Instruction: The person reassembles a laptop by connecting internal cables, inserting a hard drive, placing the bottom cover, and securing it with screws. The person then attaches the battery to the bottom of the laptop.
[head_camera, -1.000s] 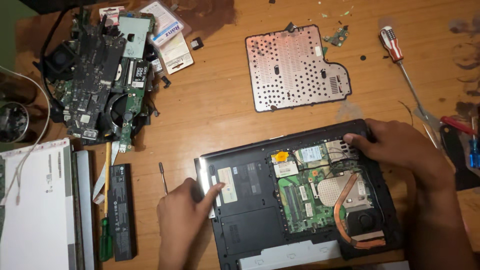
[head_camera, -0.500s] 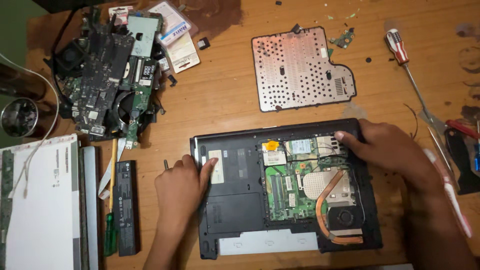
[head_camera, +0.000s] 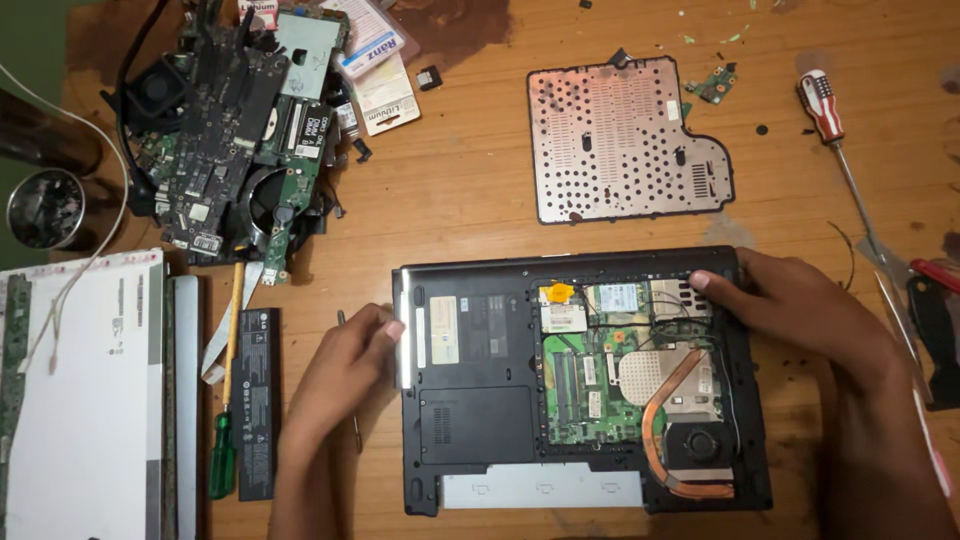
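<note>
An upturned black laptop base (head_camera: 480, 400) lies on the wooden table with its service bay uncovered, showing a green circuit board (head_camera: 585, 385), a copper heat pipe (head_camera: 665, 395) and a fan (head_camera: 700, 445). My left hand (head_camera: 340, 375) grips the base's left edge, thumb on the rim. My right hand (head_camera: 800, 310) holds the upper right corner, fingertips on the edge of the uncovered bay. The removed perforated cover plate (head_camera: 625, 140) rests above the laptop.
A pile of circuit boards and fans (head_camera: 235, 140) sits top left. A black battery (head_camera: 258, 400), a green-handled screwdriver (head_camera: 222, 450) and a white display panel (head_camera: 85, 400) lie left. A red-handled screwdriver (head_camera: 830, 120) and tools lie right.
The laptop base has been turned and squared to the table edge, both hands staying on its edges. The view has shifted so the base sits more centrally.
</note>
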